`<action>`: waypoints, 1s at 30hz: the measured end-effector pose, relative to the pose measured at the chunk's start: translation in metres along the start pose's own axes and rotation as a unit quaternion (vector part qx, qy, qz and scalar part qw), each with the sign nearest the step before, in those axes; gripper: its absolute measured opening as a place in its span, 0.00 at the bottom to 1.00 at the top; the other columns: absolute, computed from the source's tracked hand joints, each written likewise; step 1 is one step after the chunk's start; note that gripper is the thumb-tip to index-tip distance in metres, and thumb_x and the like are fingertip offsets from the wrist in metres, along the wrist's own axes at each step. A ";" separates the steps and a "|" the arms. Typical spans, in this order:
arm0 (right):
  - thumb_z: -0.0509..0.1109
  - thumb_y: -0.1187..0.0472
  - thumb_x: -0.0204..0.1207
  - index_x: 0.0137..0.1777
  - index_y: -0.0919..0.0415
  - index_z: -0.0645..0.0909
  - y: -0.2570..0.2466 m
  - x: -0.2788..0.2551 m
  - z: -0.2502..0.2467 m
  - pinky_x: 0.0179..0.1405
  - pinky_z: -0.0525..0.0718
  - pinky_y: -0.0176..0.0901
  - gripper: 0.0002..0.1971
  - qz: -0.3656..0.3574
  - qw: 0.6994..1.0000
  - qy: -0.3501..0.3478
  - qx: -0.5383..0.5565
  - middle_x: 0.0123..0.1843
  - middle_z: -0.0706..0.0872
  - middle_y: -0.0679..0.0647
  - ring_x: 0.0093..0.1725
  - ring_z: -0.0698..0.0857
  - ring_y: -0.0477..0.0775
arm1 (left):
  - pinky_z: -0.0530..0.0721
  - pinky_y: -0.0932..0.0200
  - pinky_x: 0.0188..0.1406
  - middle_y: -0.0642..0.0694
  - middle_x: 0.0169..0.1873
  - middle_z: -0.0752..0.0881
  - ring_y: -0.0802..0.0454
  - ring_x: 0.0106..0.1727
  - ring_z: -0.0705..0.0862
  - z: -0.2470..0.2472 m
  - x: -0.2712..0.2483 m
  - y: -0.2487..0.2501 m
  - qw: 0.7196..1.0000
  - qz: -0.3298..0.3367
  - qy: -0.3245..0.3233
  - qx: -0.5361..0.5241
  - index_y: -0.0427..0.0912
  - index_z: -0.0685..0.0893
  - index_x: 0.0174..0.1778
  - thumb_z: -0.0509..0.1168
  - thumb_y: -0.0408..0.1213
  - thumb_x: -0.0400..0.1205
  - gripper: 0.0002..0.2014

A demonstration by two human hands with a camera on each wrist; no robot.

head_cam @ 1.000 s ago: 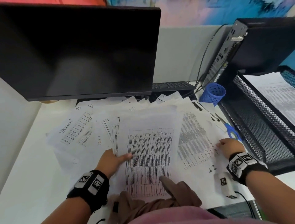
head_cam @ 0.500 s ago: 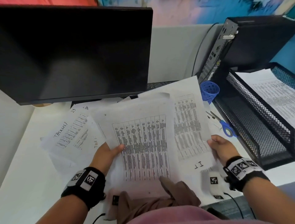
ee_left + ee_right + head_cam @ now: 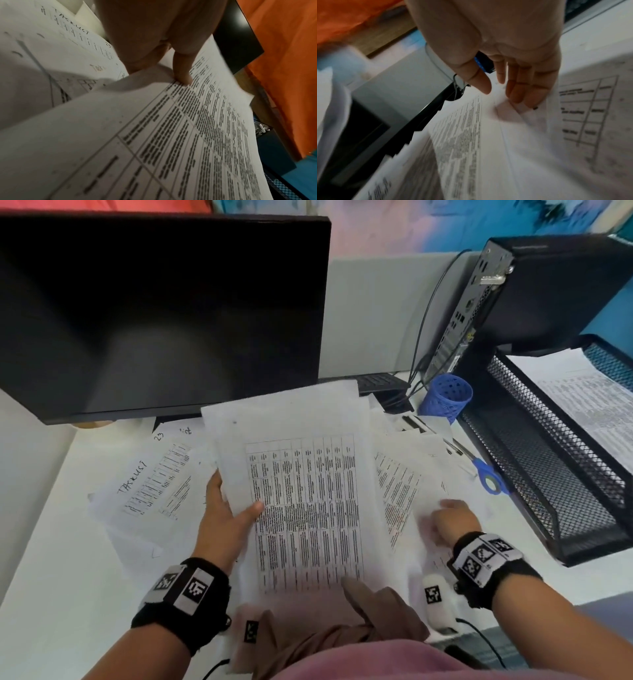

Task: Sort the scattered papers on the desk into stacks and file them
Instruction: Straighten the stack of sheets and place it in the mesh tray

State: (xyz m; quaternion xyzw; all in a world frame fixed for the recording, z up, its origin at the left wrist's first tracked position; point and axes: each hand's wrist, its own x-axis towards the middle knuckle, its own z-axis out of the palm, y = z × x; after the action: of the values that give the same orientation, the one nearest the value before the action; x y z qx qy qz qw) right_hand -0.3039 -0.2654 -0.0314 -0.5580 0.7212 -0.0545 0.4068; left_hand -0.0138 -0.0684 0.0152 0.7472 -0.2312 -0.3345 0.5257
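Observation:
My left hand (image 3: 236, 508) holds a bundle of printed table sheets (image 3: 301, 491) raised over the desk middle. Its thumb lies on top and its fingers are hidden underneath. The left wrist view shows the thumb pressing the top table sheet (image 3: 171, 135). My right hand (image 3: 448, 518) rests on the scattered papers (image 3: 400, 484) at the right. In the right wrist view that hand (image 3: 501, 93) has straight fingers touching a loose sheet (image 3: 530, 121), thumb apart. A handwritten tasklist sheet (image 3: 154, 481) lies flat at the left.
A black monitor (image 3: 154, 313) stands behind the papers, with a keyboard (image 3: 376, 380) under its right edge. At the right are a black mesh tray (image 3: 548, 474) holding printed sheets (image 3: 589, 405), a computer case (image 3: 531, 296), a blue perforated cup (image 3: 445, 397) and blue-handled scissors (image 3: 489, 477).
The right hand let go of the sheet it had lifted and dropped onto the papers at the right. The left hand's bundle rose higher toward the monitor.

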 end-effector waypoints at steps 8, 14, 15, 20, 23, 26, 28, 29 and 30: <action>0.69 0.48 0.75 0.33 0.63 0.75 -0.008 0.002 0.008 0.26 0.71 0.40 0.19 0.070 0.996 -0.030 -0.044 0.29 0.78 0.58 0.29 0.77 0.57 | 0.81 0.42 0.65 0.48 0.44 0.93 0.47 0.51 0.90 0.002 -0.018 -0.013 0.978 -0.121 -0.167 0.037 0.45 0.91 0.48 0.75 0.33 0.74 0.09; 0.66 0.62 0.79 0.59 0.67 0.80 -0.010 -0.004 -0.002 0.59 0.77 0.49 0.12 -0.009 0.999 0.041 0.006 0.61 0.84 0.68 0.55 0.82 0.63 | 0.84 0.52 0.58 0.47 0.46 0.93 0.51 0.50 0.91 -0.005 -0.020 -0.012 0.975 -0.094 -0.202 -0.007 0.48 0.94 0.43 0.83 0.54 0.49 0.27; 0.65 0.62 0.80 0.64 0.70 0.78 -0.010 -0.007 -0.006 0.64 0.73 0.48 0.16 -0.005 0.998 0.059 0.002 0.66 0.80 0.69 0.62 0.80 0.65 | 0.84 0.55 0.56 0.46 0.47 0.93 0.51 0.51 0.91 -0.007 -0.019 -0.013 0.975 -0.085 -0.202 -0.020 0.49 0.94 0.43 0.84 0.58 0.44 0.31; 0.62 0.63 0.81 0.53 0.69 0.76 -0.005 -0.005 -0.029 0.56 0.72 0.46 0.08 -0.024 0.993 0.112 0.033 0.59 0.82 0.70 0.61 0.80 0.68 | 0.81 0.52 0.60 0.45 0.52 0.91 0.49 0.56 0.89 -0.015 -0.017 -0.016 0.977 -0.073 -0.192 -0.058 0.44 0.92 0.51 0.84 0.61 0.45 0.39; 0.63 0.61 0.81 0.52 0.70 0.77 -0.005 -0.003 -0.038 0.53 0.73 0.47 0.10 -0.055 0.989 0.127 0.057 0.52 0.83 0.66 0.52 0.81 0.64 | 0.81 0.51 0.62 0.48 0.52 0.92 0.52 0.55 0.89 -0.016 -0.015 -0.015 0.980 -0.075 -0.174 -0.054 0.43 0.88 0.57 0.82 0.52 0.53 0.35; 0.65 0.61 0.80 0.40 0.67 0.76 -0.003 -0.004 -0.036 0.46 0.72 0.47 0.10 -0.058 0.992 0.101 0.054 0.42 0.80 0.62 0.44 0.77 0.58 | 0.82 0.53 0.60 0.48 0.52 0.91 0.52 0.54 0.89 -0.014 -0.010 -0.021 0.987 -0.088 -0.123 -0.053 0.41 0.84 0.63 0.76 0.36 0.73 0.22; 0.66 0.60 0.79 0.33 0.61 0.75 0.002 -0.003 -0.027 0.49 0.79 0.53 0.13 -0.044 0.995 0.075 0.050 0.36 0.82 0.59 0.42 0.80 0.60 | 0.82 0.57 0.53 0.49 0.52 0.90 0.50 0.55 0.88 -0.013 -0.007 -0.027 0.988 -0.110 -0.092 -0.052 0.42 0.83 0.63 0.71 0.32 0.79 0.16; 0.67 0.59 0.78 0.33 0.61 0.78 0.004 -0.006 -0.022 0.51 0.82 0.54 0.12 -0.040 0.995 0.067 0.057 0.35 0.84 0.58 0.42 0.83 0.61 | 0.82 0.54 0.55 0.47 0.52 0.90 0.47 0.56 0.87 -0.014 -0.006 -0.030 0.988 -0.121 -0.086 -0.050 0.43 0.84 0.61 0.69 0.33 0.80 0.14; 0.67 0.58 0.78 0.36 0.62 0.81 0.005 -0.008 -0.017 0.54 0.83 0.53 0.11 -0.037 0.994 0.064 0.075 0.37 0.86 0.58 0.44 0.85 0.62 | 0.82 0.49 0.60 0.46 0.52 0.90 0.45 0.57 0.87 -0.015 -0.005 -0.033 0.987 -0.131 -0.081 -0.045 0.43 0.84 0.61 0.69 0.34 0.80 0.13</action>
State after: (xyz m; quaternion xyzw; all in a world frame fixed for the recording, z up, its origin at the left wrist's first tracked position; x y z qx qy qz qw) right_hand -0.3183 -0.2630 -0.0183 -0.5475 0.7187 -0.1592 0.3979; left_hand -0.0068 -0.0443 -0.0111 0.7168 -0.1579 -0.4704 0.4900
